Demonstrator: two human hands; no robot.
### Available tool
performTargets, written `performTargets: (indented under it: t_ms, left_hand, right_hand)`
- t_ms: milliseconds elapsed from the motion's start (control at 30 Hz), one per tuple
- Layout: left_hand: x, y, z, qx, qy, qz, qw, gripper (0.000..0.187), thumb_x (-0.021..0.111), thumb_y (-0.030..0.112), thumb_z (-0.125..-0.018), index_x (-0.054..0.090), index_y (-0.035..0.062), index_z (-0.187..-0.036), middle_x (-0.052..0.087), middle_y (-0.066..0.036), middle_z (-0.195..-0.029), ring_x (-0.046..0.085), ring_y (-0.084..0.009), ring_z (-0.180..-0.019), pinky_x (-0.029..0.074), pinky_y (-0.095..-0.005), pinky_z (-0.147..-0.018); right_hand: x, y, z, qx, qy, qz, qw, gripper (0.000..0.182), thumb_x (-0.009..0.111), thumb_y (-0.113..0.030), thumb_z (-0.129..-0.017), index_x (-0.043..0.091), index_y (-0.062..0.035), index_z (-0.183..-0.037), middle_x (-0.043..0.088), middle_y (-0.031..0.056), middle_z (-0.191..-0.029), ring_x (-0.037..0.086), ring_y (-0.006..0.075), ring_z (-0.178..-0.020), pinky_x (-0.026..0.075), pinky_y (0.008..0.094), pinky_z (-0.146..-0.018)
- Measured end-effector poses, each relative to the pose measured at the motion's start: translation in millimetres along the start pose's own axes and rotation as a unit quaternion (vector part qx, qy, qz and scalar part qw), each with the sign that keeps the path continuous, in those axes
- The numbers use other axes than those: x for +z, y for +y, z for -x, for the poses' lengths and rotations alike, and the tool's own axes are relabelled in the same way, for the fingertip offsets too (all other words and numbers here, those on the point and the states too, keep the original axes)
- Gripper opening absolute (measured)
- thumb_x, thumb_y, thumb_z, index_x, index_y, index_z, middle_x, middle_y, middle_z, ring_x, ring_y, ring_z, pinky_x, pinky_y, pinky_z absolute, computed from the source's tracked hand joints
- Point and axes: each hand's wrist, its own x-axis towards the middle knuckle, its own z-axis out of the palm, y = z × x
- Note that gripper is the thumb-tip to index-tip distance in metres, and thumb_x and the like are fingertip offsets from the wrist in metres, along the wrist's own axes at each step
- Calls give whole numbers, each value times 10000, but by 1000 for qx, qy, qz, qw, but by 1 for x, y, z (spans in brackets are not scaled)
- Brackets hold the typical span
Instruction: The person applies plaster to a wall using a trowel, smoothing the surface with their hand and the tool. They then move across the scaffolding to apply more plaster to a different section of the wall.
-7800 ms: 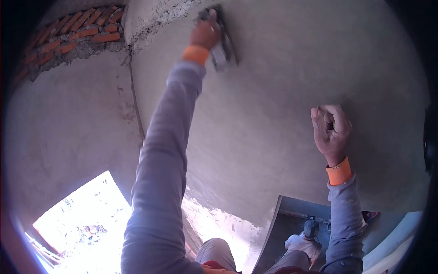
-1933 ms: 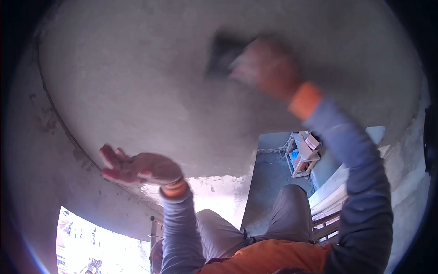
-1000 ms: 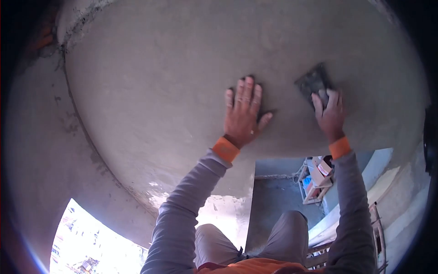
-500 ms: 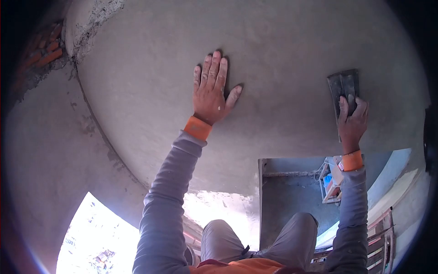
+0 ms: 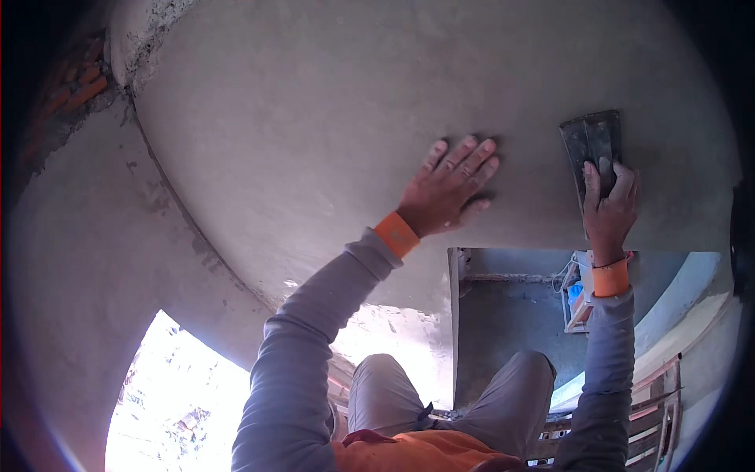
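Your left hand [image 5: 446,193] lies flat and open against the grey plastered wall [image 5: 314,118], fingers spread and pointing up to the right, palm pressed to the surface and holding nothing. An orange cuff [image 5: 396,234] shows at its wrist, above the grey sleeve.

Your right hand [image 5: 609,208] is closed around the handle of a dark steel trowel [image 5: 591,145], fingers wrapped over the lower part of the blade. The trowel stands nearly upright, its flat face laid against the plaster, well to the right of your left hand and at about the same height. The right wrist wears the same orange cuff.

The plaster around both hands looks smooth and even. At the far upper left, a rough unfinished edge meets a patch of bare red brick [image 5: 75,86].

Below the wall's lower edge you look down past your knees [image 5: 377,385] to a grey floor [image 5: 503,315], with a small shelf of boxes [image 5: 578,295] beside your right wrist. Bright daylight fills an opening [image 5: 181,393] at the lower left.
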Motion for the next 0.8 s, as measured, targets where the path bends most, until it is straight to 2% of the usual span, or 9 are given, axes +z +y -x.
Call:
performTargets:
  t_ms: [100, 200, 400, 500, 633, 800]
  left_hand:
    - [-25, -35, -5, -59, -11, 3, 998, 687, 554, 489, -848, 391, 120, -1405, 243, -144, -1516, 245, -329, -1390, 142, -544, -1106]
    - [-49, -82, -15, -132, 54, -33, 989, 698, 572, 469, -842, 377, 123, -1415, 253, -150, -1511, 255, -352, -1380, 145, -551, -1100]
    - [-93, -161, -100, -162, 176, -94, 967, 678, 551, 448, -869, 354, 116, -1427, 266, -165, -1500, 242, -378, -1376, 152, -527, -1104]
    - [-98, -164, -164, -145, 216, -108, 960, 659, 523, 459, -883, 365, 105, -1415, 271, -170, -1494, 229, -373, -1380, 155, -516, -1111]
    - [-92, -139, -236, -116, 238, -106, 958, 666, 496, 487, -887, 376, 82, -1402, 273, -176, -1489, 232, -370, -1378, 163, -512, -1116]
    - [-79, -97, -266, -55, 245, -82, 964, 668, 496, 492, -883, 387, 72, -1391, 287, -175, -1482, 258, -340, -1372, 179, -493, -1119]
  right_hand:
    - [0, 0, 0, 14, -11, -8, 1000, 370, 674, -335, -843, 503, -37, -981, 543, 157, -878, 574, 375, -807, 467, 452, -648]
    - [0, -1, 0, 1, 8, 3, 1000, 365, 678, -326, -838, 501, -35, -968, 532, 164, -868, 561, 382, -805, 456, 461, -649]
    - [-4, -4, -3, 20, 23, -8, 999, 373, 688, -322, -821, 496, -29, -951, 509, 180, -865, 537, 385, -791, 442, 464, -638]
    - [-4, -3, -2, 26, 16, -6, 1000, 380, 692, -323, -809, 501, -28, -952, 506, 180, -861, 529, 382, -794, 440, 467, -626]
    - [-9, -5, -5, 31, 19, 1, 999, 393, 695, -343, -798, 509, -26, -938, 512, 174, -869, 526, 371, -801, 448, 466, -623]
    - [-9, -2, -4, 32, 8, 11, 999, 401, 680, -374, -807, 509, -36, -939, 515, 164, -863, 534, 362, -796, 457, 459, -603]
